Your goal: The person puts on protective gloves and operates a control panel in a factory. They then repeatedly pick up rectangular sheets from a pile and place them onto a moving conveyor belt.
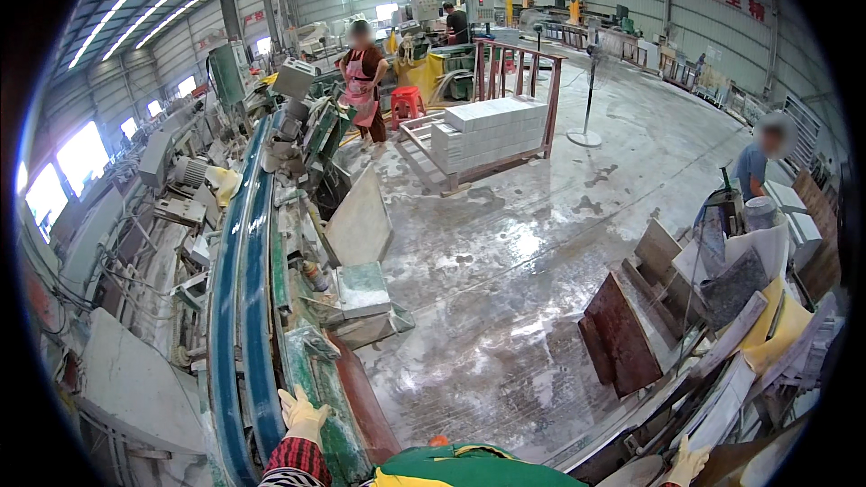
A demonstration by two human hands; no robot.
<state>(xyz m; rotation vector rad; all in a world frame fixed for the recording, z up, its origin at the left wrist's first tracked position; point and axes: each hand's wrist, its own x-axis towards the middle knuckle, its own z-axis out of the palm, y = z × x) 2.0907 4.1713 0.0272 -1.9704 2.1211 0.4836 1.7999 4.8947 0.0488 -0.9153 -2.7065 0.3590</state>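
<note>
My left hand (304,416), in a pale yellow glove with a red plaid sleeve cuff, is at the right edge of a conveyor with two blue belts (259,307). Its fingers are spread, with nothing seen in them. Next to it is the machine's wet green frame (327,397). At the lower right, my right hand (689,463) wears the same kind of glove. Its fingers are stretched out beside long, pale stone strips (719,408) that lean there; whether it touches them I cannot tell. A green and yellow garment (469,467) covers my front.
Reddish-brown boards (624,334) and other slabs lean at the right. A person (750,167) stands beyond them. Another person in a pink apron (361,86) stands near a red stool (407,103). White blocks (492,131) fill a rack ahead. The floor (505,307) is wet.
</note>
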